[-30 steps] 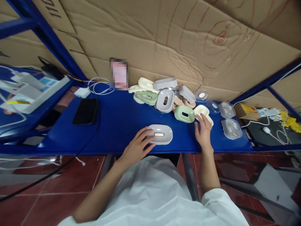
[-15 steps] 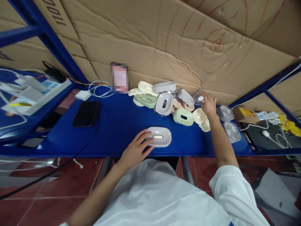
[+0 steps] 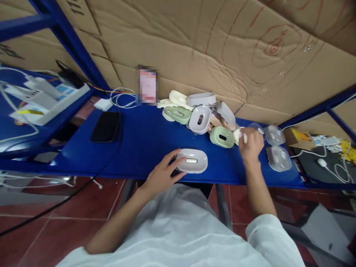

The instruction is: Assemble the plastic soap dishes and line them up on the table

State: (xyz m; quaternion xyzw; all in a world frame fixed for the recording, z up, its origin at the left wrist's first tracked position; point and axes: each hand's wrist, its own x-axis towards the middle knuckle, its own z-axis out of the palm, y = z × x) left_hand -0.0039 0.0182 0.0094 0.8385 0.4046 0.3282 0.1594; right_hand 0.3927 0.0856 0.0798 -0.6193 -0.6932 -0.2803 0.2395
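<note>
Fingers of the left hand (image 3: 162, 174) lie spread against the left end of a grey oval case (image 3: 191, 161) at the front edge of the blue shelf (image 3: 144, 144), thumb beneath its rim. Right of that case, the right hand (image 3: 250, 142) has drawn back from the transparent lids by the cardboard and now curls around a clear lid (image 3: 254, 128), lifted beside the green case (image 3: 221, 136) — a lid apparently bound for the grey case.
</note>
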